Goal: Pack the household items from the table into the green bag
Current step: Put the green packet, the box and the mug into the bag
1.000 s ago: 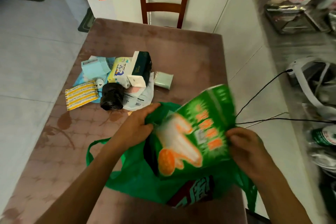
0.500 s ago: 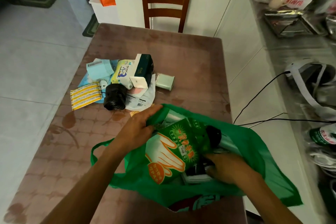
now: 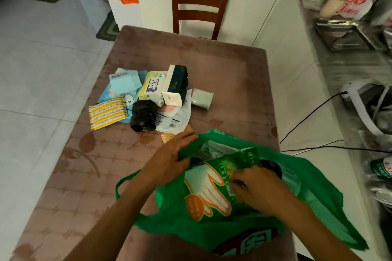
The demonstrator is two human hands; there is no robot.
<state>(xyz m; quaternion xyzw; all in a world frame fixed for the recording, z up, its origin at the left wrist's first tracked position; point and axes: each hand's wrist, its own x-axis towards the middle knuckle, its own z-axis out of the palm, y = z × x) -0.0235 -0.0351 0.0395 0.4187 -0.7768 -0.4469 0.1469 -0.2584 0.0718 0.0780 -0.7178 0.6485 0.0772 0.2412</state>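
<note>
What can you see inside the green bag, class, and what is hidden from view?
Inside the green bag: a green glove packet under the right hand, a pale packet behind it, and a dark round object. Anything beneath them is covered.

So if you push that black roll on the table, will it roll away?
Probably a little. The black roll lies on its round side, so a sideways push could roll it. It looks like wound thin plastic, so likely light and squashy. The packets crowded behind it would probably stop it.

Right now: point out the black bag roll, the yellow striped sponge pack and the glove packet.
black bag roll [image 3: 143,117], head view, its side.
yellow striped sponge pack [image 3: 108,112], head view, centre.
glove packet [image 3: 209,184], head view, printed glove.
</note>
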